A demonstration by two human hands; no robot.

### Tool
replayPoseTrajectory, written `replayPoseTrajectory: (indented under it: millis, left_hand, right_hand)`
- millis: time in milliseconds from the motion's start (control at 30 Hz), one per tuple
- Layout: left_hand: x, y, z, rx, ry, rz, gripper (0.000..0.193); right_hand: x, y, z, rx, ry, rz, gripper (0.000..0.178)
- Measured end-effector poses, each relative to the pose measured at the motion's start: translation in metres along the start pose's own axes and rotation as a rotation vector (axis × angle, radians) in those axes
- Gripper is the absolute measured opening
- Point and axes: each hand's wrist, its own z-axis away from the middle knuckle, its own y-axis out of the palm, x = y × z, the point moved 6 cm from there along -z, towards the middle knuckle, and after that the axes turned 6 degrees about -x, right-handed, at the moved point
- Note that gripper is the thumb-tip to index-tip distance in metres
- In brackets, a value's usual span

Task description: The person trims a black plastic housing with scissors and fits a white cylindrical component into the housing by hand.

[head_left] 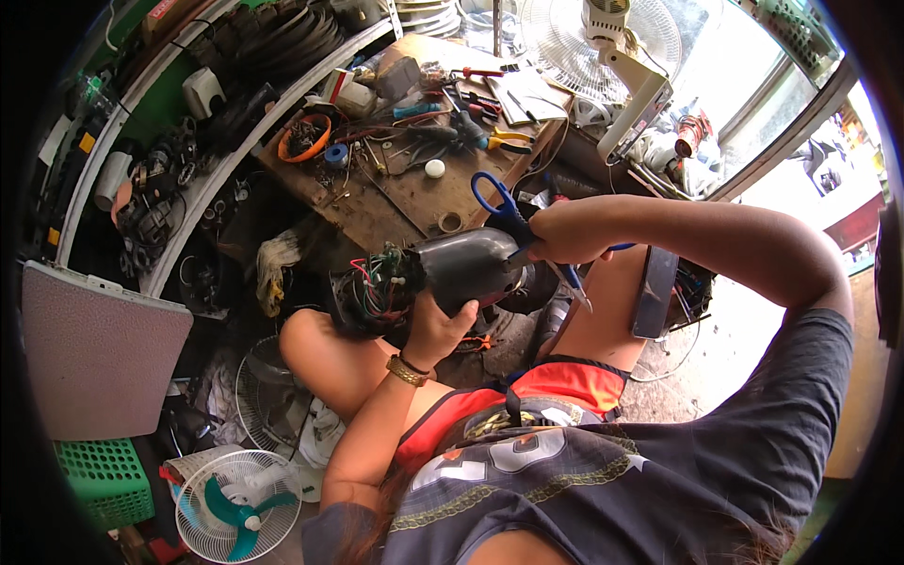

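Observation:
My left hand (pixel 436 331) is wrapped round the underside of a dark grey, rounded fan motor housing (pixel 471 262), which lies tilted above my lap. Loose red, green and white wires (pixel 377 278) spill from its left end. At the right end of the housing, my right hand (pixel 565 231) is closed on a pair of blue-handled scissors (pixel 490 193). One blue finger loop sticks up past the hand, and a pointed silver blade shows below it. Part of the scissors is hidden by my fingers.
Ahead stands a wooden worktable (pixel 377 202) with an orange bowl (pixel 304 138), yellow-handled pliers (pixel 508 141), a tape roll (pixel 450 222) and several tools. A white fan (pixel 603 56) is behind it. A teal-bladed fan (pixel 240 508) and green basket (pixel 105 480) sit at lower left.

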Motion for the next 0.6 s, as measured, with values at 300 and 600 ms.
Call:
replayPoseTrajectory:
  millis: [300,600]
  left_hand:
    - [0.0,0.014,-0.003,0.043,0.141,-0.152,0.036]
    - [-0.008,0.016,-0.021,0.048,0.089,-0.109,0.032]
  right_hand:
    - [-0.018,0.035,0.0,-0.054,0.017,0.05,0.036]
    - [-0.018,0.054,0.002,-0.495,-0.113,0.382,0.018]
